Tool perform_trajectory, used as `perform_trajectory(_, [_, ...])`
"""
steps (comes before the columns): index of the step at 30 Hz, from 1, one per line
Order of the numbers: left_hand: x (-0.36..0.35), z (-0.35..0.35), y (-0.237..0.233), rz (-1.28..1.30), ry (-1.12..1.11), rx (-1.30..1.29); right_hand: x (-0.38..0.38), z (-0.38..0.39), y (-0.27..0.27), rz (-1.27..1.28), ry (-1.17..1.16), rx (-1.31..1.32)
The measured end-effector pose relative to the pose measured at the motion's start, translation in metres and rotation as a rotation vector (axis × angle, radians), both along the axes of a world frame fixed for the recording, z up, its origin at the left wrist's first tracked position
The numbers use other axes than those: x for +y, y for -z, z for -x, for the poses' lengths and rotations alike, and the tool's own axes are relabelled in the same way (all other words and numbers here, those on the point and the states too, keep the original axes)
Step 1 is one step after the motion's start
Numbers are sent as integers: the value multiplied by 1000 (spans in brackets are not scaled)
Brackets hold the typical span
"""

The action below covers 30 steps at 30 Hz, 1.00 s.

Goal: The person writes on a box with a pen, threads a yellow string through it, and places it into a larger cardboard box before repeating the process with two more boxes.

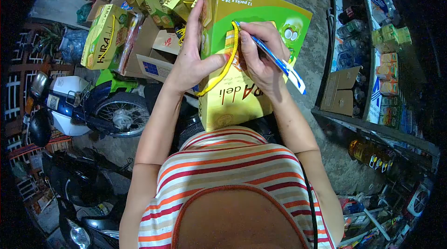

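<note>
A green and yellow HURA deli snack box rests at my lap, its printed front turned up toward me. My left hand grips the box's left side, fingers along the edge and thumb lying over the front beside the cord. A yellow braided cord runs from the lower left edge up to a spot on the upper front. Pinched in my right hand is a blue and white pen, its tip end right at the cord's upper end. The pen's tip is hidden by cord and fingers.
Several similar boxes with yellow cords stand at the upper left, beside an open cardboard carton. Motorbikes are parked at left. Along the right runs a shelf with bottles and packets; oil bottles stand below it.
</note>
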<state>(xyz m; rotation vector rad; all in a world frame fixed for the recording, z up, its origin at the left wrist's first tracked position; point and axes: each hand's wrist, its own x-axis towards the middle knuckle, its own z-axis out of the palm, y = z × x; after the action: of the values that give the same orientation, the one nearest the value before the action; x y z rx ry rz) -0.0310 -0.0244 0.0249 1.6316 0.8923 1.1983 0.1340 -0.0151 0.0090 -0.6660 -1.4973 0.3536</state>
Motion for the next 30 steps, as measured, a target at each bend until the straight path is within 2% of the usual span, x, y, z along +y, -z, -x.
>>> perform_trajectory(16, [2, -1, -3, -22, -17, 78, 2, -2, -9, 3, 11, -65])
perform_trajectory(18, [-1, -5, -8, 33, -19, -1, 0, -5, -8, 210, -46, -3])
perform_trajectory(21, [7, -2, -3, 95, 21, -82, -7, -12, -14, 251, -209, 286])
perform_trajectory(22, [13, 1, 3, 100, 14, -86, -5, -13, -9, 191, -225, 278])
perform_trajectory(23, [21, 5, 12, 165, -11, -85, -4, -17, 3, 211, -261, 233])
perform_trajectory(25, [38, 9, 25, 241, -46, -90, -2, -20, 8, 26, -137, -164])
perform_trajectory(26, [46, 10, 30, 401, -71, -158, -5, -17, 13, 12, -96, -294])
perform_trajectory(27, [53, 12, 37, 560, -96, -226, -6, -16, 25, 77, -140, -361])
perform_trajectory(29, [68, 22, 70, 648, -66, -316, -5, -15, 54, 309, -109, -431])
perform_trajectory(30, [75, 27, 92, 724, -25, -400, -5, -18, 63, 310, -117, -438])
